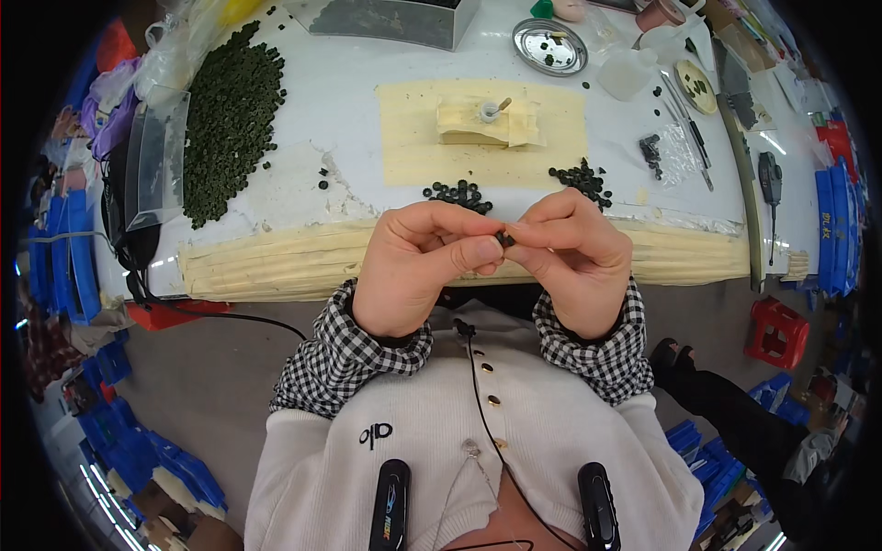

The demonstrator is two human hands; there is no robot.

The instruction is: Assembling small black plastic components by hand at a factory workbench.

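Observation:
Between my fingertips, over the near edge of the table, is a small black part [504, 239]. My left hand [421, 262] pinches it from one side with thumb and forefinger. From the other side my right hand [577, 257] pinches it too, so both hands meet at it. Its exact kind is too small to make out. Just beyond my left fingers lies a pile of small round black parts [459, 195]. A second pile of small black parts [585, 181] sits beyond my right hand. Behind them a small white cup [490, 111] with a stick stands on a yellowish taped block [478, 136].
A large heap of dark green pieces [234, 119] covers the table's left, beside a clear plastic tray [158, 165]. A round metal dish [549, 46], tweezers [687, 129] and a small yellow dish [695, 87] lie at the right. Padding [276, 260] lines the front edge.

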